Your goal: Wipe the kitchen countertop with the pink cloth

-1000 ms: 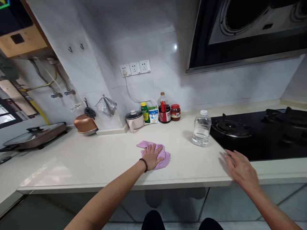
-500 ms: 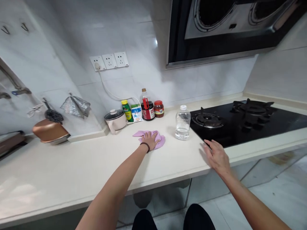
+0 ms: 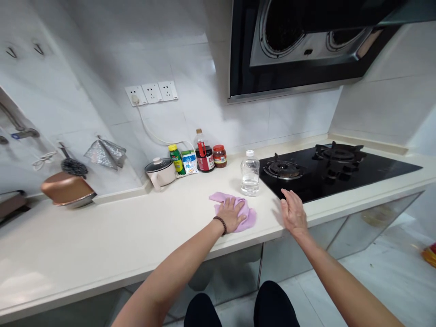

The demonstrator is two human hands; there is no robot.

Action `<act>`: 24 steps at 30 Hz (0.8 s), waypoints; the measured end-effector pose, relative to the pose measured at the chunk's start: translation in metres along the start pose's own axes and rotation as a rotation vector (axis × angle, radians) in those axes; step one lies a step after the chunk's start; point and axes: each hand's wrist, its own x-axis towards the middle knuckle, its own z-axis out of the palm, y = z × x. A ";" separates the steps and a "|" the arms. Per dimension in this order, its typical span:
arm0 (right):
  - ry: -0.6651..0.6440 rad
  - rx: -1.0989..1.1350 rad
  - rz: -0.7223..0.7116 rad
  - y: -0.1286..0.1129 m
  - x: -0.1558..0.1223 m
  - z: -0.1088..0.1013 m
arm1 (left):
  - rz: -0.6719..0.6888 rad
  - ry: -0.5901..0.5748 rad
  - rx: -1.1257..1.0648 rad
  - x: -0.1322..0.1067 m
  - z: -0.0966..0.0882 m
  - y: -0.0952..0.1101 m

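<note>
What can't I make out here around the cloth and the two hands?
Head view only:
- Cloth: its middle is hidden under the left hand.
- Counter under the right hand: covered by the palm.
- Sauce bottle: label too small to read.
- Dark pan: cut off by the left edge.

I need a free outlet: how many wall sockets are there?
3, in a row on the wall: left socket, with a plug in it, middle socket, right socket.

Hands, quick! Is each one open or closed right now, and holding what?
Left hand: open, palm down on the purple cloth.
Right hand: open, flat on the countertop, holding nothing.
</note>
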 end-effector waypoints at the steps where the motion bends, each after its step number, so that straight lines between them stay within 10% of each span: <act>1: 0.001 -0.003 -0.005 0.001 0.000 0.001 | 0.040 -0.006 -0.019 0.002 0.001 0.012; 12: -0.042 -0.040 -0.006 0.003 0.002 0.000 | 0.402 0.126 -0.329 0.041 0.016 0.090; 18: -0.052 -0.056 0.007 0.003 0.003 0.000 | 0.002 0.223 -0.916 0.041 0.002 0.054; 24: -0.049 -0.062 0.007 0.005 0.002 0.003 | -0.241 0.338 -0.455 0.005 -0.024 -0.005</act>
